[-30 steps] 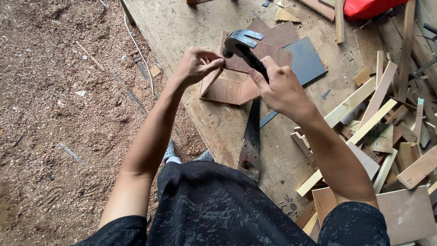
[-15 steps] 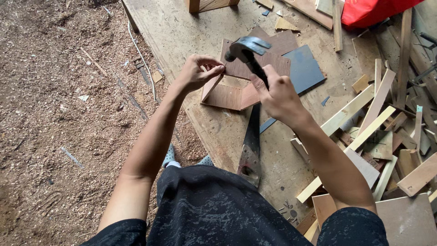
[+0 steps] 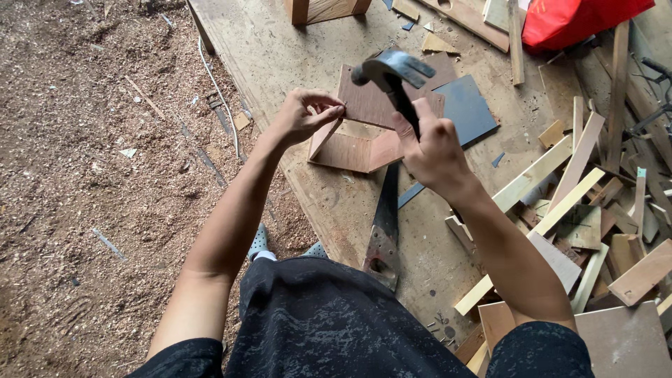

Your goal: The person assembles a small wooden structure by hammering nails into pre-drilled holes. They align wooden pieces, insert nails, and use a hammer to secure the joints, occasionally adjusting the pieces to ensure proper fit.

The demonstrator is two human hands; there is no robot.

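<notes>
My right hand [image 3: 432, 148] grips the dark handle of a claw hammer [image 3: 392, 70], whose metal head is raised above a small open frame of thin brown wood [image 3: 353, 150]. My left hand [image 3: 302, 115] pinches at the frame's upper left edge with fingertips closed; whatever it pinches is too small to make out. The frame lies on a plywood board [image 3: 280, 63] on the ground.
A handsaw [image 3: 383, 224] lies on the board below the frame. A dark blue panel [image 3: 467, 108] sits beside it. Several wood offcuts and strips [image 3: 581, 189] pile up at right, a red object [image 3: 574, 21] at top right. Sawdust covers the ground [image 3: 91, 175] at left.
The hammer head has risen higher above the frame over the last second. My left hand stays pinched at the frame's edge.
</notes>
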